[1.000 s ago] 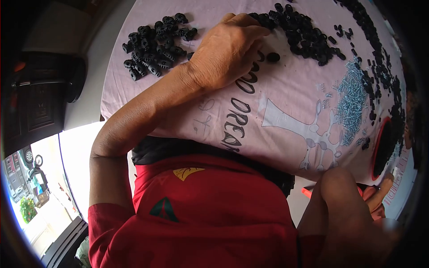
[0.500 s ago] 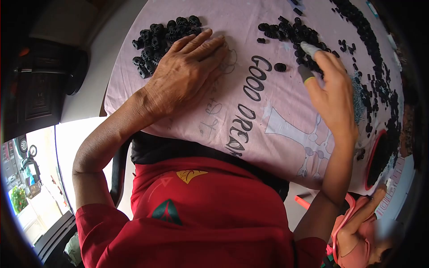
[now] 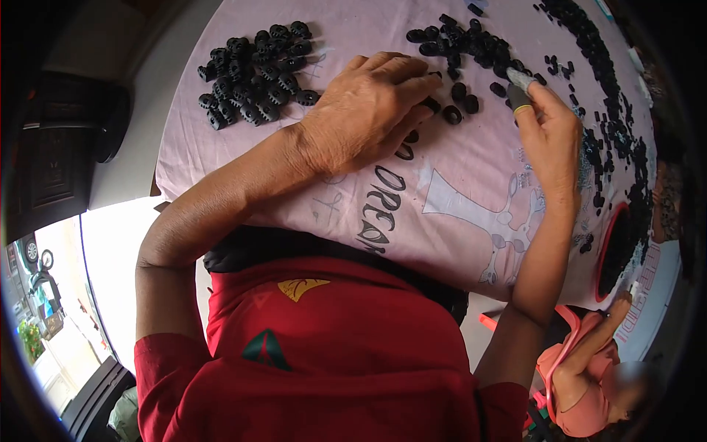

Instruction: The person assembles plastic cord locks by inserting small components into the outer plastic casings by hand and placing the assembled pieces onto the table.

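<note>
My left hand is bent over the pink cloth, its thumb and forefinger closed on a small black round piece. Several loose black ring-like pieces lie just beyond its fingertips. My right hand has coverings on thumb and forefinger, one dark grey, one whitish. Those two tips are pressed together at the edge of a pile of small black pieces; whatever is between them is hidden. Left of my left hand lies a group of black toothed oval pieces.
A pink printed cloth covers the table. A long band of black pieces runs along the far right side, near a red-rimmed container. Another person sits at lower right, an arm reaching to the table edge.
My left hand has moved right, from the toothed pieces to the loose round ones. My right thumb and forefinger, apart before, have come together. The view has shifted slightly.
</note>
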`<state>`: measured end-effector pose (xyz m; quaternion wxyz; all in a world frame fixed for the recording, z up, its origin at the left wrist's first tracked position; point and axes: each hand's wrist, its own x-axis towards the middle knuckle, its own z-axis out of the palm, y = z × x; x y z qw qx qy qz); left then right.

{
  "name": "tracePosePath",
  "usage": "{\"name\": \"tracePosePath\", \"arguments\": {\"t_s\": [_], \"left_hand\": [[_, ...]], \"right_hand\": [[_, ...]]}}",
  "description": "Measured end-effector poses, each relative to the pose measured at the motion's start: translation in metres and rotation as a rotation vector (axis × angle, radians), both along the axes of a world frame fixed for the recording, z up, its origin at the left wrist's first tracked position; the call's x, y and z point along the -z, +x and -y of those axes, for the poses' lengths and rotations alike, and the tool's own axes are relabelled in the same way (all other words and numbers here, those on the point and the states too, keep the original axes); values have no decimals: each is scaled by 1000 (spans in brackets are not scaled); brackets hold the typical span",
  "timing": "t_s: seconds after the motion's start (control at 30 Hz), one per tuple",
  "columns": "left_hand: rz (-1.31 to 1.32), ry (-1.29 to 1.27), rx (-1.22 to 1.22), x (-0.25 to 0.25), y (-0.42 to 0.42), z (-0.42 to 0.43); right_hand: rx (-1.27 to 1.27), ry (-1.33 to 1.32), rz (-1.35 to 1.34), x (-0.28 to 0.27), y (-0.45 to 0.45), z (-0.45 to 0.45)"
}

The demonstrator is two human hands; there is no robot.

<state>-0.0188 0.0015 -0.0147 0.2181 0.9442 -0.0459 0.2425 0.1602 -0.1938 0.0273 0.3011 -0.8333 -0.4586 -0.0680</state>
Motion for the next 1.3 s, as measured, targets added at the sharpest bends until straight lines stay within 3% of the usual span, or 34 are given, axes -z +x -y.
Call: {"name": "tracePosePath", "arguments": {"t_s": [0.17, 0.3, 0.43, 0.57, 0.67, 0.7, 0.8, 0.9, 1.0, 1.13, 1.17, 1.27, 1.3], "left_hand": [[32, -5, 18, 4, 4, -5], [19, 45, -42, 0, 4, -3], [28, 88, -90, -1, -2, -14], [58, 34, -66, 1, 0, -14], [61, 19, -63, 3, 0, -9], [60, 21, -70, 0, -1, -8], [44, 16, -67, 0, -1, -10], [48, 7, -46, 2, 0, -10], [60, -8, -12, 2, 0, -12], [45, -31, 18, 1, -1, -14], [71, -39, 8, 2, 1, -14], [97, -39, 3, 5, 4, -13], [77, -25, 14, 3, 3, -13]], "right_hand": [[120, -280, -204, -22, 19, 32], [38, -222, -344, -19, 14, 32], [149, -330, -222, -31, 17, 38], [-35, -228, -303, -3, 13, 28], [-36, -146, -410, -17, 5, 21], [19, -179, -274, -15, 13, 25], [84, -242, -226, -13, 18, 30], [-82, -149, -384, 1, 12, 23], [-85, -46, -427, -11, 2, 21], [72, -333, -357, -27, 26, 53], [64, -366, -446, -30, 24, 56], [-37, -462, -349, -23, 24, 54], [-77, -374, -335, -18, 19, 49]]}}
